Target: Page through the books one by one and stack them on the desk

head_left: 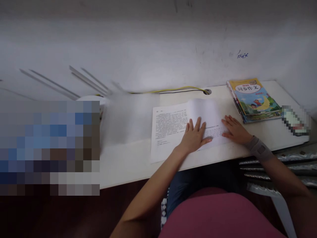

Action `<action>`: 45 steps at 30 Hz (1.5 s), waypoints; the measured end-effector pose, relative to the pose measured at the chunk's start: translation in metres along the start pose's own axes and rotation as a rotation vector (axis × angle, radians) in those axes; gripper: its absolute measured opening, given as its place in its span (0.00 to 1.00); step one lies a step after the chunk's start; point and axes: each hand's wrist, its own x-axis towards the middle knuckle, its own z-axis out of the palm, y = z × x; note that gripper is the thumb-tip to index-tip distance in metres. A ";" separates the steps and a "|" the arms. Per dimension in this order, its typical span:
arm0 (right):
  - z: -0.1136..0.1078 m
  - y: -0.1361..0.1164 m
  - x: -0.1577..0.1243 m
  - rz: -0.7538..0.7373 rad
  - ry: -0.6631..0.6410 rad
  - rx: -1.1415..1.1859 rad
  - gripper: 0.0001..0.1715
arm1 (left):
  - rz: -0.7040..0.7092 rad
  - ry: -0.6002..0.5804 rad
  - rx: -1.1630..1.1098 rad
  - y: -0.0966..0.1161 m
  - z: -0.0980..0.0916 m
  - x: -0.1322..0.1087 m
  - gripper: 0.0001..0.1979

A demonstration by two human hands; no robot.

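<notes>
A printed sheet of paper (170, 127) lies on the white desk (128, 162), its right part folded over toward the middle. My left hand (195, 137) lies flat on the folded part, fingers spread and open. My right hand (234, 129) rests flat beside it at the paper's right edge, fingers stretched out. A grey brace (259, 148) wraps my right wrist.
A stack of colourful books (255, 99) lies at the desk's back right, against the white wall. A yellow and black cable (173, 89) runs to a hole in the desk. Blurred patches cover the left side and far right edge. A metal rack (272, 172) stands below right.
</notes>
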 end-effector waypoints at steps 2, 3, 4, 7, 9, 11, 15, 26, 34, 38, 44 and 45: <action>-0.001 -0.001 0.000 -0.004 -0.007 -0.015 0.48 | 0.003 -0.013 0.025 0.002 0.000 0.000 0.44; -0.002 -0.001 0.000 -0.006 -0.007 -0.021 0.48 | 0.007 -0.017 0.033 0.003 0.000 0.000 0.45; -0.002 -0.001 0.000 -0.008 -0.005 -0.026 0.48 | 0.011 -0.020 0.036 0.004 0.001 0.000 0.45; -0.001 0.000 0.000 -0.018 0.000 -0.037 0.48 | 0.024 -0.027 0.029 0.004 0.002 0.004 0.45; 0.000 0.000 0.000 -0.016 0.002 -0.042 0.47 | 0.029 -0.022 0.025 0.004 0.003 0.007 0.44; 0.000 0.000 0.000 -0.010 0.001 -0.044 0.47 | 0.030 -0.015 0.025 0.005 0.004 0.010 0.44; -0.002 -0.002 0.000 -0.003 -0.013 -0.037 0.48 | 0.013 -0.046 0.026 0.008 0.004 0.011 0.45; 0.000 0.001 -0.001 -0.011 -0.044 -0.015 0.47 | 0.093 -0.090 0.070 0.020 0.002 0.019 0.47; 0.001 0.001 -0.001 -0.019 -0.038 -0.023 0.47 | 0.137 -0.071 0.059 0.018 0.005 0.019 0.45; -0.001 0.000 -0.001 -0.014 -0.035 -0.035 0.47 | 0.135 -0.051 0.057 0.021 0.008 0.027 0.45; -0.002 -0.001 0.000 0.002 -0.039 -0.042 0.45 | 0.140 -0.002 -0.087 0.009 0.000 0.022 0.42; -0.002 0.000 0.000 0.005 -0.037 -0.043 0.44 | 0.089 0.027 -0.118 0.001 -0.002 0.018 0.41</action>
